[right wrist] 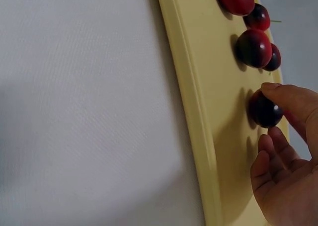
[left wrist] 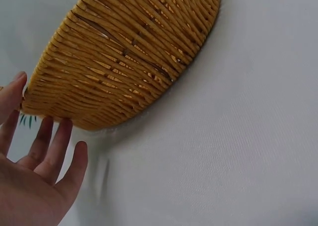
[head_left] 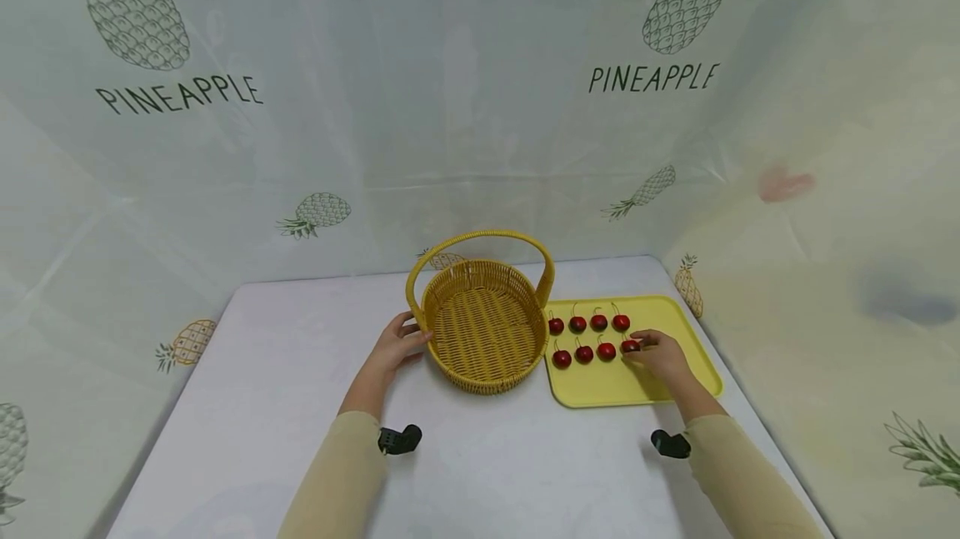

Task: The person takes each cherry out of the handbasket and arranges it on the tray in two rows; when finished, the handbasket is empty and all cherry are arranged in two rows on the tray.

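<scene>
A round yellow wicker basket (head_left: 487,389) with a tall arched handle stands at the middle of the table. My left hand (head_left: 396,343) holds its left side, thumb at the rim and fingers against the outer wall, as the left wrist view shows (left wrist: 42,171). On the right, a yellow tray (head_left: 615,389) bears several dark red cherries (head_left: 606,351) with stems, set in two rows. My right hand (head_left: 660,356) pinches the rightmost cherry of the near row (right wrist: 266,109) between thumb and fingers, low over the tray.
The white table (head_left: 510,464) reaches up to a pale curtain (head_left: 465,122) printed with pineapples. Beside the tray's left end, the basket's right wall stands very close. A dark strap device (head_left: 401,439) sits at the left wrist, another (head_left: 670,444) at the right.
</scene>
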